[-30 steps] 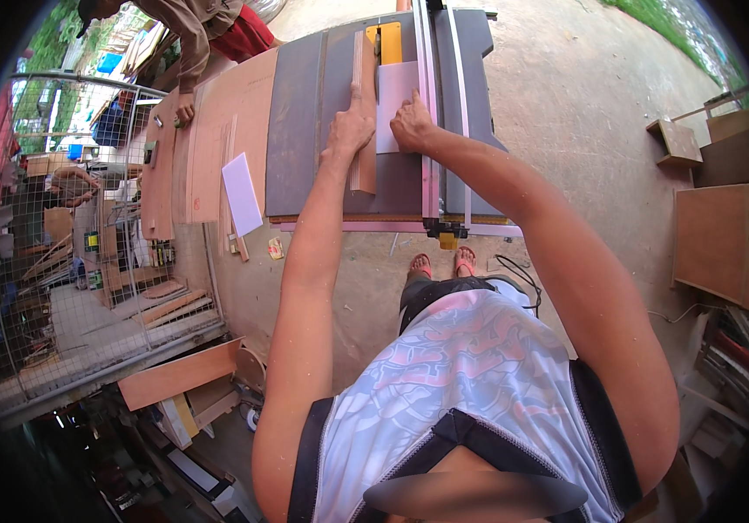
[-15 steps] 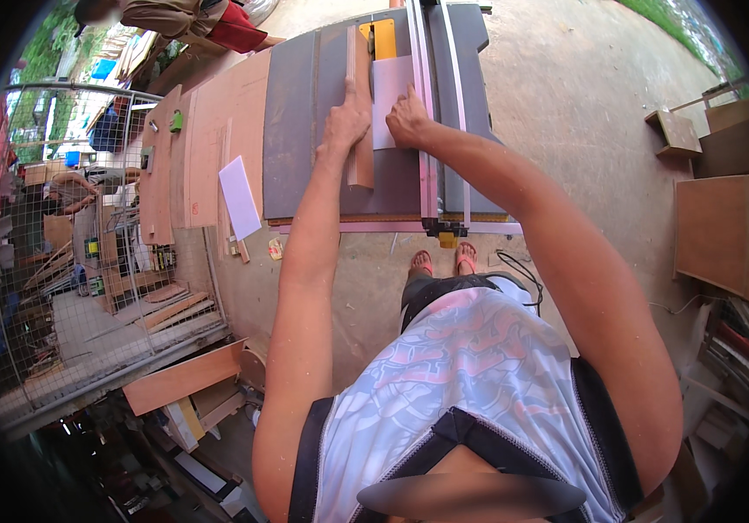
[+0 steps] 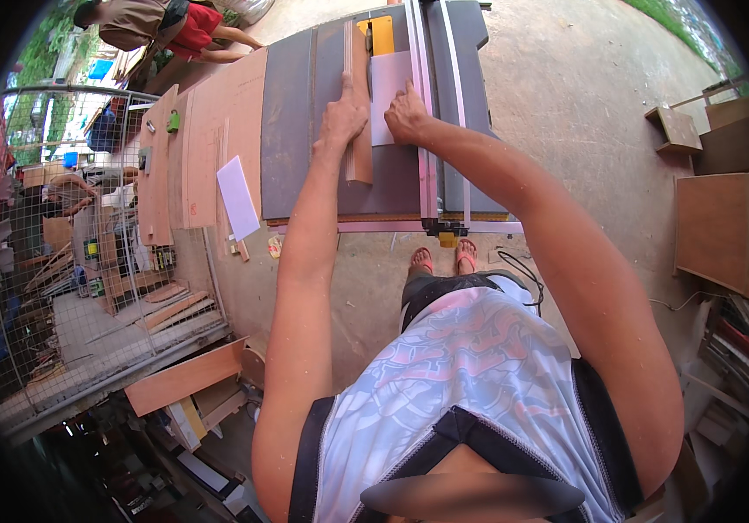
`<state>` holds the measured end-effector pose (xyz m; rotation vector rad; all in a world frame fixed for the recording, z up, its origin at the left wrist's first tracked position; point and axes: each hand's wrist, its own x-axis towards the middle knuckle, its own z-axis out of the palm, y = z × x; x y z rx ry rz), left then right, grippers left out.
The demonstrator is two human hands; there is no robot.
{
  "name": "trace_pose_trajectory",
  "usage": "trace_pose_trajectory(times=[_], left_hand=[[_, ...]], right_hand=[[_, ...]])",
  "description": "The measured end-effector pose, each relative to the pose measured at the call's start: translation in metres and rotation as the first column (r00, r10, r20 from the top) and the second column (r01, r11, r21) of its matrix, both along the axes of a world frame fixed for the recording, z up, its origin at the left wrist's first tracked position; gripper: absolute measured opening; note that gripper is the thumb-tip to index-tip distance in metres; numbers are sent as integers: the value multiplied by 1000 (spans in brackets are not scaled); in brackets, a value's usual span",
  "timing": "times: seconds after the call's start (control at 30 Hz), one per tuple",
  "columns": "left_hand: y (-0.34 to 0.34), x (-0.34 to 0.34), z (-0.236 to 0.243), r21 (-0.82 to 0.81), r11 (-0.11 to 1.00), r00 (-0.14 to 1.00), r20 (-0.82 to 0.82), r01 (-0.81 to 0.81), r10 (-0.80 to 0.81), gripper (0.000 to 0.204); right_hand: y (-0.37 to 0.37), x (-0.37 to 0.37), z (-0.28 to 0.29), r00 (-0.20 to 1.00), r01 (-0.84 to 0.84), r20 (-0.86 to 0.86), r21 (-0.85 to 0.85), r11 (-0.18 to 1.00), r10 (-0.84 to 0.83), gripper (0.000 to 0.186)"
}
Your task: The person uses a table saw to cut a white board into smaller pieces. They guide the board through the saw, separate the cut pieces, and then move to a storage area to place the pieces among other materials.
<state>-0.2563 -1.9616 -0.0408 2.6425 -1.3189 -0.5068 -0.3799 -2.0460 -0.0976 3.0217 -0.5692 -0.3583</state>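
A table saw (image 3: 291, 166) with a dark flat top stands in front of me, its yellow insert plate (image 3: 381, 35) at the far end. My left hand (image 3: 345, 119) grips a long wooden strip (image 3: 359, 166), index finger stretched along it. Just right of the strip, a white rectangular panel (image 3: 390, 74) lies flat against the metal rip fence (image 3: 427, 166). My right hand (image 3: 406, 115) rests on the panel beside the fence, index finger pointing forward and the other fingers curled. The blade is hard to make out at the panel's far left edge.
Left of the saw, a wooden board surface (image 3: 204, 148) carries another white panel (image 3: 238, 199) and a green tool (image 3: 173, 121). A person (image 3: 161, 26) is at the far left. Wire mesh fencing (image 3: 87, 218) stands left, wooden cabinets (image 3: 723, 227) right.
Both hands, the wooden strip and the white panel have slid slightly forward, toward the yellow plate. The person at the far left has shifted, with more of the legs showing.
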Motion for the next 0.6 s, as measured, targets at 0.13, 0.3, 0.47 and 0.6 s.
trace_pose_trajectory(times=[0.13,0.3,0.47,0.6], left_hand=[[-1,0,0,0,1000,1000,11,-6,6,90],[-3,0,3,10,1000,1000,14,-7,6,89],[-7,1,4,10,1000,1000,4,-7,7,89],[-10,2,2,22,1000,1000,4,-17,17,89]], right_hand=[[-1,1,4,1000,-2,-30,12,1000,2,39],[-4,1,7,999,-7,-40,26,1000,8,42],[-4,2,5,1000,3,-11,7,1000,-3,38],[-6,3,5,1000,-3,-16,25,1000,3,35]])
